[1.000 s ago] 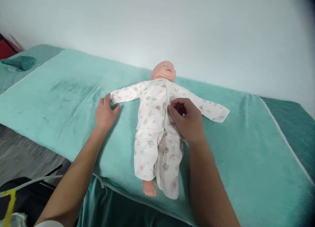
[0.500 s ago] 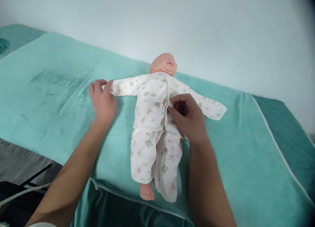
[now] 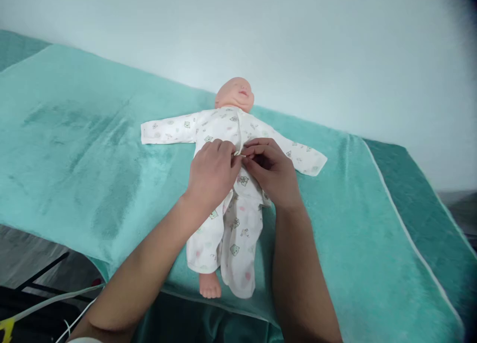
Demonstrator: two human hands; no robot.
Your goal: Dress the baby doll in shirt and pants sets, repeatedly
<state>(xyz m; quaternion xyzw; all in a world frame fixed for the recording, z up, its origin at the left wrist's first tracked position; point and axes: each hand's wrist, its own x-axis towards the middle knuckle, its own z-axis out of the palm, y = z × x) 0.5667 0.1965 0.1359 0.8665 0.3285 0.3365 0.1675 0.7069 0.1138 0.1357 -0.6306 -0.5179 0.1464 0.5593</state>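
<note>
A baby doll [image 3: 234, 92] lies on its back on a teal towel [image 3: 89, 159], dressed in a white printed jacket [image 3: 208, 129] and matching trousers [image 3: 231, 239]. One bare foot [image 3: 209, 286] sticks out at the near edge. My left hand [image 3: 211, 174] and my right hand [image 3: 271, 171] meet over the doll's chest. Both pinch the front edges of the jacket at its middle opening, fingertips touching. The empty sleeves lie spread out to either side.
The towel covers a teal padded bed [image 3: 421, 184] that stands against a pale wall [image 3: 298, 45]. Grey floor, dark rods and a white cable [image 3: 48, 301] show at the lower left, below the bed's near edge.
My left hand has left the doll's left-side sleeve and moved right to the chest, joining my right hand on the jacket front. The view has shifted slightly.
</note>
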